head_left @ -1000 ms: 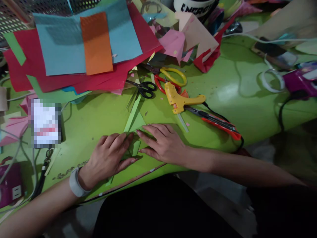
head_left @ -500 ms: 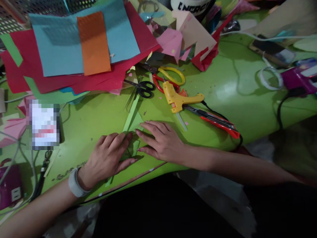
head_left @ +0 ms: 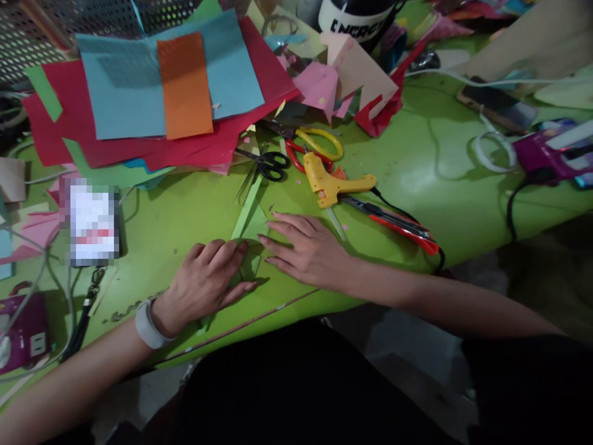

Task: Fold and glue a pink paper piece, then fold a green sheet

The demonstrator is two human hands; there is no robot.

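A piece of green paper (head_left: 254, 221) with a narrow lighter strip lies on the green table, partly under my hands. My left hand (head_left: 206, 278) rests on the paper's lower left part, its fingers bent and its thumb stretched out to the right; the fingers press down on the paper. Spread and flat, my right hand (head_left: 308, 250) lies with its fingertips at the paper's right edge. Black-handled scissors (head_left: 271, 165) lie just beyond the paper. A yellow glue gun (head_left: 331, 182) rests above my right hand.
A red box cutter (head_left: 403, 230) lies beside the glue gun, and yellow-and-red-handled scissors (head_left: 324, 145) behind it. Coloured sheets (head_left: 125, 93) fill the back left. A phone (head_left: 95, 222) lies left, a purple device (head_left: 540, 154) right, with cables around. The table's front edge (head_left: 278, 309) runs close below my hands.
The view has shifted slightly. My right hand has moved a little up and away from my left hand, its fingers still spread. My left hand stays on the green paper.
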